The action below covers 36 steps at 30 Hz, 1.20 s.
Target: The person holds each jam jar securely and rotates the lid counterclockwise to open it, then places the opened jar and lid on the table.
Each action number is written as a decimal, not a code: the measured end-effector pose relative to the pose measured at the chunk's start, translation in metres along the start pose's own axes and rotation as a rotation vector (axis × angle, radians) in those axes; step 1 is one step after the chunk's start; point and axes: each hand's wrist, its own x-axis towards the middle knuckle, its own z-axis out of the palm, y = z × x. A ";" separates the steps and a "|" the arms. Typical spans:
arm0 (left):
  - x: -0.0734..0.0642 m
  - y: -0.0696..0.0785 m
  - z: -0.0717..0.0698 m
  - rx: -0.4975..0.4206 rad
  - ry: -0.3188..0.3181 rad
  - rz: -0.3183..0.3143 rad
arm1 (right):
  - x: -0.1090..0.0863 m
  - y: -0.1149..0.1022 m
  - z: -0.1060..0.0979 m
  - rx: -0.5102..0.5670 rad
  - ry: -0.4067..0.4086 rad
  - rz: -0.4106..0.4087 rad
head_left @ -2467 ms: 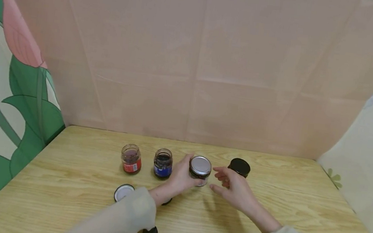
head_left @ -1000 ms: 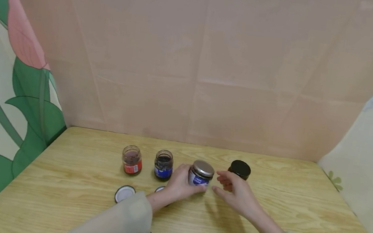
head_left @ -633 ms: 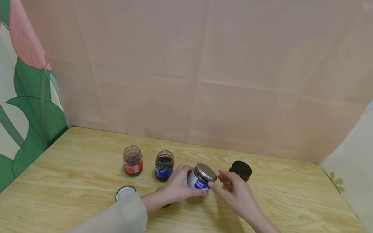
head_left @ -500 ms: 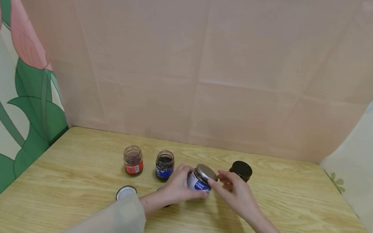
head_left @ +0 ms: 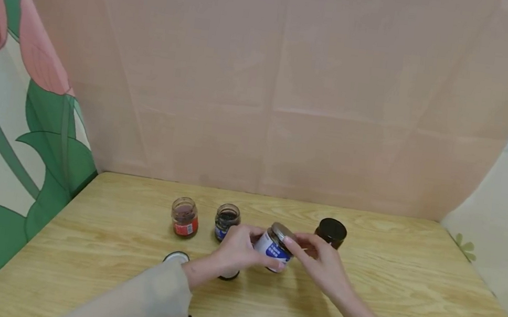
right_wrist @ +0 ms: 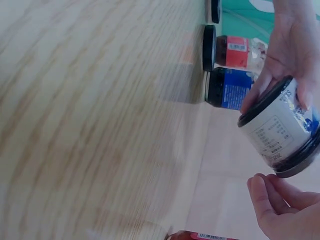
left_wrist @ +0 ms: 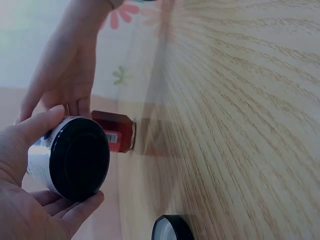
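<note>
A glass jar [head_left: 273, 251] with a white-and-blue label and a silver screw lid [head_left: 282, 232] is held up, tilted to the right. My left hand [head_left: 240, 252] grips its body, thumb across the label in front and fingers round the back. Its black base [left_wrist: 80, 159] faces the camera in the left wrist view. At the lid, my right hand [head_left: 320, 259] has its thumb on the near edge and fingers on the right side. In the right wrist view, right fingertips [right_wrist: 257, 182] are close at the lid's rim.
An open red-label jar [head_left: 184, 221] and an open blue-label jar [head_left: 226, 218] stand left on the wooden table [head_left: 130, 238]. Two loose lids lie before them, one a white-lined lid [head_left: 177, 257]. A black-lidded jar [head_left: 331, 231] stands behind my right hand.
The jar was upright at first; my left hand has tilted it to the right and brought it nearer. My right hand has closed in from beside the jar onto its lid.
</note>
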 end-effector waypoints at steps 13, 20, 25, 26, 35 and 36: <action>-0.006 0.003 -0.005 0.009 -0.017 -0.006 | -0.003 -0.006 0.009 0.065 0.092 0.042; -0.008 0.005 -0.008 0.001 -0.029 -0.008 | -0.004 -0.009 0.009 0.110 0.091 0.076; -0.009 0.004 -0.009 0.002 -0.040 0.026 | -0.005 -0.009 0.007 0.137 0.068 0.072; -0.009 0.004 -0.009 0.006 -0.040 0.036 | -0.005 -0.008 0.007 0.146 0.062 0.066; -0.008 -0.001 -0.014 -0.020 -0.104 0.061 | -0.005 0.000 0.003 0.297 -0.032 -0.104; -0.007 -0.002 -0.015 -0.021 -0.117 0.062 | -0.005 0.002 0.002 0.310 -0.055 -0.141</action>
